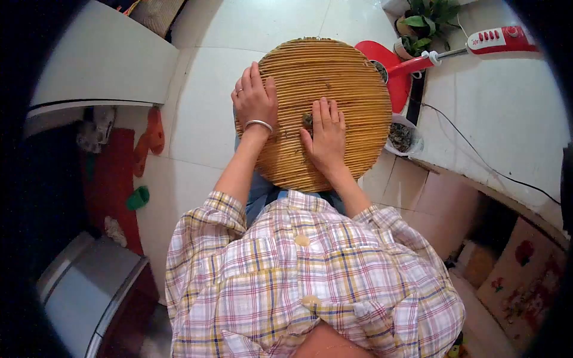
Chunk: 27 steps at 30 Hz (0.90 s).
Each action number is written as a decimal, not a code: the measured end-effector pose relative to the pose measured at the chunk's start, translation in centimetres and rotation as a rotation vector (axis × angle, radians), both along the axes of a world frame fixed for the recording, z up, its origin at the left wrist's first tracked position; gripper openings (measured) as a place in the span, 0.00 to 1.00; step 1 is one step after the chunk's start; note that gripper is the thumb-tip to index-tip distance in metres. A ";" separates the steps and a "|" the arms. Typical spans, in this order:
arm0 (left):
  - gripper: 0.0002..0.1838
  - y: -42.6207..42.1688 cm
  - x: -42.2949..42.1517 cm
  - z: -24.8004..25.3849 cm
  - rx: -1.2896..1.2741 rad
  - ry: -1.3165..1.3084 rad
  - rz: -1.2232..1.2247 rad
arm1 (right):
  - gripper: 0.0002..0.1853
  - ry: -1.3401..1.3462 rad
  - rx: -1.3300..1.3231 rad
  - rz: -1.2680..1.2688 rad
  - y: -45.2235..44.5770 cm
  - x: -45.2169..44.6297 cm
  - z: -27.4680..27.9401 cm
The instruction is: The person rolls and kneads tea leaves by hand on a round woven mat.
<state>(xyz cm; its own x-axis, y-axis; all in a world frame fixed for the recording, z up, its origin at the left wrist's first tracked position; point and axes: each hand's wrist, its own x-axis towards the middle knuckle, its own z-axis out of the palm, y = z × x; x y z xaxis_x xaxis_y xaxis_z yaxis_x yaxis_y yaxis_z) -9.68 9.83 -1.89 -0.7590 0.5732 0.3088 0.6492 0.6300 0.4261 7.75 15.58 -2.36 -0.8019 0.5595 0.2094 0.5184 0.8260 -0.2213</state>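
A round, ridged tray of yellow-brown strips rests over my lap. At its upper left edge, my left hand lies flat with the fingers stretched out, a silver bangle on the wrist. Near the tray's middle, my right hand is laid palm down with its fingers extended. A small dark clump sits on the ridges beside my right thumb; what lies under the palm is hidden. Dark specks are scattered on the tray.
Right of the tray stands a white tub of dark bits. A red round base and a red-and-white fan stand lie behind it, near potted plants. A black cable crosses the white surface. Orange slippers are at left.
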 end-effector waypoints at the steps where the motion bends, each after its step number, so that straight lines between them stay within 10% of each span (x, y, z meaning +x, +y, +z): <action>1: 0.28 0.2 -0.2 0.1 -0.003 -0.004 0.001 | 0.38 0.055 0.015 -0.023 0.2 -0.6 -0.1; 17: 0.28 0.0 -0.2 -0.6 0.018 0.030 -0.018 | 0.22 0.597 -0.230 -0.107 3.0 -0.8 1.4; 27: 0.27 -0.2 -0.6 -0.4 0.088 -0.085 -0.017 | 0.18 0.367 -0.001 0.212 0.0 -6.5 0.4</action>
<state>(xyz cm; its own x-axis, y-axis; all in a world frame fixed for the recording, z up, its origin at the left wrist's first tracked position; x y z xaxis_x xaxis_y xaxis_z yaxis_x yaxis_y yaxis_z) -10.23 9.65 -2.34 -0.7748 0.5600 0.2936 0.6189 0.5768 0.5332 1.27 15.58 -1.95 -0.7718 0.3909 0.5016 0.2241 0.9053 -0.3608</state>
